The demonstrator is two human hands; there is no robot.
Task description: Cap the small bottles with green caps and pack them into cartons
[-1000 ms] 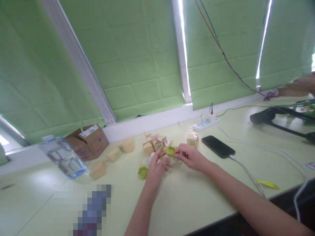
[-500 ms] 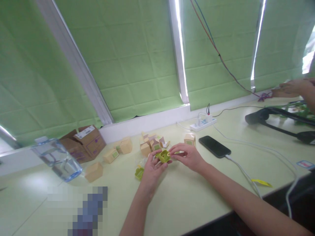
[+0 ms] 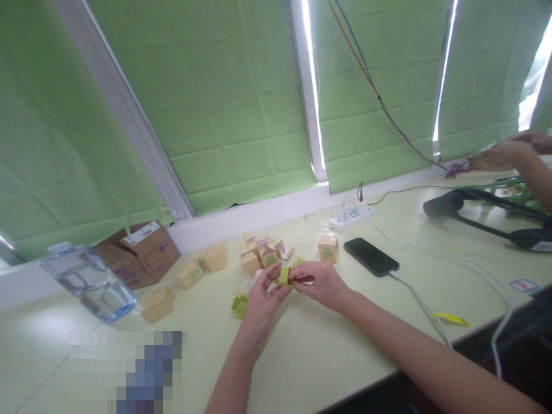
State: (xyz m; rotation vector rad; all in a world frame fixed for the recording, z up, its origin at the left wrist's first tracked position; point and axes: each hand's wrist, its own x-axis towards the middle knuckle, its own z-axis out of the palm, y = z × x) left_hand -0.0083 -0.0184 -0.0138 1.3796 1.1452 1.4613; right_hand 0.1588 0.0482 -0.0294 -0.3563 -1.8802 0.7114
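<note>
Between my hands is a small hollow yellow-green plastic piece [image 3: 283, 276], turned so its side faces up. The thumb and fingers of my left hand [image 3: 263, 296] grip it from the left. On its right side the fingertips of my right hand [image 3: 321, 283] are pinched against it; part of the piece is hidden behind them. Just left of my left hand lies a green scalloped piece [image 3: 238, 306] on the table, beside some clear plastic wrap. Behind my hands is a cluster of small tan cardboard boxes [image 3: 260, 253], some with open flaps.
A single small box [image 3: 328, 248] stands near a black phone [image 3: 371, 256] on a white cable. Further back is a power strip [image 3: 351, 217]. A water bottle [image 3: 92, 282] and brown carton [image 3: 144, 253] are left. Another person's hands [image 3: 502, 156] work above a black headset-like frame [image 3: 474, 215].
The yellow-green piece has been turned, so its open hollow no longer faces me. My right fingertips have moved in closer over it. The whole view has shifted slightly.
</note>
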